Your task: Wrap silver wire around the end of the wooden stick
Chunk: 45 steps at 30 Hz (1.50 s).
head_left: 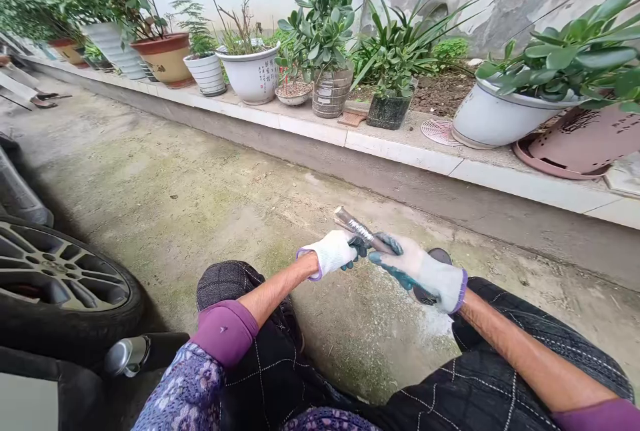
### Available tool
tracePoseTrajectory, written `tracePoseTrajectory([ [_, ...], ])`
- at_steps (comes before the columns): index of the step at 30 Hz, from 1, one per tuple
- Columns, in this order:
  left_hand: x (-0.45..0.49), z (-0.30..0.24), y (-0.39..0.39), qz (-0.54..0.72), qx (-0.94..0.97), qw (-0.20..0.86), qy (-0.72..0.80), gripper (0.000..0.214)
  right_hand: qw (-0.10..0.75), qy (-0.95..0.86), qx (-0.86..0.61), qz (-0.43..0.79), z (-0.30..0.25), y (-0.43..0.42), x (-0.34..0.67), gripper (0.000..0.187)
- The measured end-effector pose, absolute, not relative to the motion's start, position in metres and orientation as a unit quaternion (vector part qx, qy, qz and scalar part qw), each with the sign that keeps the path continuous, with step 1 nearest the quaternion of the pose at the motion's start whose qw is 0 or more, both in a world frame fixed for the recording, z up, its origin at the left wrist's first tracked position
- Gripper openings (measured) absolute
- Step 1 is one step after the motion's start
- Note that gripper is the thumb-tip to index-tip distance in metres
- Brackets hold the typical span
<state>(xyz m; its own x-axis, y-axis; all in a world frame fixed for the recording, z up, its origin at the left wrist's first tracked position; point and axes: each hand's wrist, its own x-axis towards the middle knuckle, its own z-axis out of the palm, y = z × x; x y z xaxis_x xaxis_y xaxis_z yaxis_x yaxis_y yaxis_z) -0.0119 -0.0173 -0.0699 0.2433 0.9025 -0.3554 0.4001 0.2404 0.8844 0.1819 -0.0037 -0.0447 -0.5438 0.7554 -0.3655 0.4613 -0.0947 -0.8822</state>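
Observation:
Both my hands wear white gloves with dark green palms. My left hand is closed on the middle of a shiny metal rod, whose free end sticks up and to the left. My right hand is wrapped round the rod's lower part. A dark round piece shows behind my right hand; I cannot tell what it is. My knees in dark checked trousers frame the hands, above the concrete ground.
A car wheel with a silver rim stands at the left, a chrome-tipped tube below it. Along a tiled ledge stand several potted plants, among them a white pot and a tilted white pot.

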Motion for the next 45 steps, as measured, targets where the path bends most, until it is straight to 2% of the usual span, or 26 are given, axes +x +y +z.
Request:
tracePoseTrajectory([
  [1,-0.013,-0.070,-0.018,0.227,0.567,0.544,0.575,0.022,0.150,-0.635,-0.467,0.596,-0.044,-0.003,0.184,0.038],
  [5,-0.015,-0.067,-0.022,0.227,0.535,0.551,0.599,0.042,0.215,-0.543,-0.466,0.665,-0.043,-0.002,0.189,0.040],
  [7,-0.015,-0.066,-0.023,0.228,0.535,0.554,0.596,0.041,0.228,-0.522,-0.461,0.681,-0.045,-0.002,0.191,0.039],
  [11,-0.013,-0.068,-0.025,0.234,0.544,0.539,0.599,0.037,0.219,-0.550,-0.465,0.659,-0.049,0.003,0.192,0.037],
  [16,-0.012,-0.068,-0.025,0.302,0.521,0.590,0.538,0.027,0.183,-0.619,-0.470,0.602,-0.052,0.017,0.191,0.040],
  [20,-0.017,-0.060,-0.029,0.345,0.468,0.643,0.499,0.034,0.215,-0.603,-0.512,0.573,-0.047,0.021,0.191,0.037],
  [23,-0.020,-0.055,-0.029,0.392,0.466,0.615,0.501,0.035,0.235,-0.602,-0.507,0.570,-0.039,0.022,0.192,0.035],
  [25,-0.018,-0.052,-0.027,0.379,0.482,0.617,0.494,0.036,0.241,-0.604,-0.510,0.563,-0.036,0.024,0.192,0.030],
  [29,-0.012,-0.041,-0.028,0.346,0.503,0.619,0.494,0.038,0.202,-0.616,-0.539,0.538,-0.029,0.030,0.187,0.021],
  [33,-0.013,-0.028,-0.033,0.341,0.506,0.600,0.517,0.038,0.146,-0.660,-0.558,0.482,-0.026,0.033,0.181,0.021],
  [39,-0.022,-0.023,-0.040,0.366,0.502,0.600,0.503,0.039,0.060,-0.829,-0.516,0.208,-0.036,0.036,0.177,0.025],
  [41,-0.023,-0.023,-0.043,0.355,0.504,0.612,0.496,0.040,0.033,-0.848,-0.505,0.158,-0.037,0.037,0.176,0.027],
  [43,-0.023,-0.025,-0.045,0.331,0.509,0.621,0.495,0.040,0.031,-0.848,-0.504,0.160,-0.034,0.037,0.176,0.026],
  [45,-0.023,-0.027,-0.045,0.313,0.513,0.621,0.503,0.040,0.059,-0.822,-0.521,0.222,-0.028,0.036,0.177,0.024],
])
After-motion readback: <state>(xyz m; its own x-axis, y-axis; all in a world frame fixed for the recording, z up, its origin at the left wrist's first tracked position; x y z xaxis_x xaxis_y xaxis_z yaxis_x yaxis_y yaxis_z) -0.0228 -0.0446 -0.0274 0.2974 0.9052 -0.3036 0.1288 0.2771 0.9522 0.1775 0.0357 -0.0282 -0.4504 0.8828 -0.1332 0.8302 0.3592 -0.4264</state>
